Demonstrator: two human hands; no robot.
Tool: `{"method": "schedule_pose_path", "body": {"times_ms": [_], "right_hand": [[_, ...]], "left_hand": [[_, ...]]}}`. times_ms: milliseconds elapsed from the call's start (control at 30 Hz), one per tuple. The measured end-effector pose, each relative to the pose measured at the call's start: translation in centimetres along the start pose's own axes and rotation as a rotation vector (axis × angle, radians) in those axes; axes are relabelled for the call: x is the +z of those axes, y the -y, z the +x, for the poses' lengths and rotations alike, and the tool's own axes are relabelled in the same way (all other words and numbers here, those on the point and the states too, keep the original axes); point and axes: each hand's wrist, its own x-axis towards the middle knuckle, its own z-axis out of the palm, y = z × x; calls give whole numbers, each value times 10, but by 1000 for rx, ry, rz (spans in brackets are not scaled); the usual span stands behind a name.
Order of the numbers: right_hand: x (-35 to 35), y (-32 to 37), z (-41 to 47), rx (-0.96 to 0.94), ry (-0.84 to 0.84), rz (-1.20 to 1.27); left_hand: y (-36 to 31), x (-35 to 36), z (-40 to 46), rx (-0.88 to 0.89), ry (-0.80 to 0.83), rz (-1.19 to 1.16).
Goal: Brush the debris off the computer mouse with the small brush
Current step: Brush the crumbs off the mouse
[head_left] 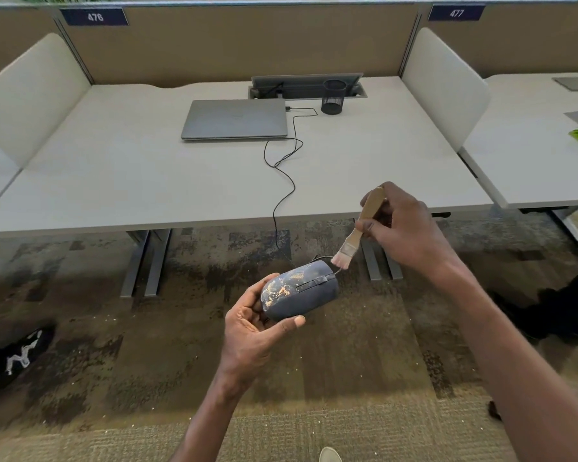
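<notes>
- The dark blue-grey, rounded plastic computer mouse [300, 290] sits in mid-air below the edge of the pale grey surface [147, 181], over the mottled brown carpet [331, 371].
- The left hand [254, 328] cradles it from beneath: fingers curl round its rear end and the thumb presses along the near side, a closed grip on the shell.
- The right hand [404, 228] pinches the pale wooden handle of the small flat brush [357, 228], its pinkish bristles hanging just beside the mouse's front end, near the thin black cable [282, 195]; whether they touch the shell I cannot tell.
- Tan, flaky debris [282, 290] clings in patches to the rear and top of the shell.
- The mouse is probably light, rigid and smooth, so likely to slip; holding it by the sides leaves the top open to the bristles.
- The soft bristles should flex easily; light strokes probably suffice.
- The cable runs up to a closed silver laptop [234, 120] and may tug as the mouse turns.
</notes>
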Motion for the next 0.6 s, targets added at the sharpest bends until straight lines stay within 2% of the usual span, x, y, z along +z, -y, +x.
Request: {"method": "schedule_pose_path", "body": {"times_ms": [100, 233, 400, 600], "right_hand": [[5, -3, 1, -22, 82, -100], [13, -9, 0, -25, 7, -152], [3, 1, -8, -46, -131, -65], [-19, 37, -20, -42, -57, 193]], "left_hand": [[0, -1, -3, -3, 8, 8], [1, -1, -8, -15, 2, -2], [1, -4, -10, -24, -9, -8], [3, -3, -8, -26, -14, -31]]}}
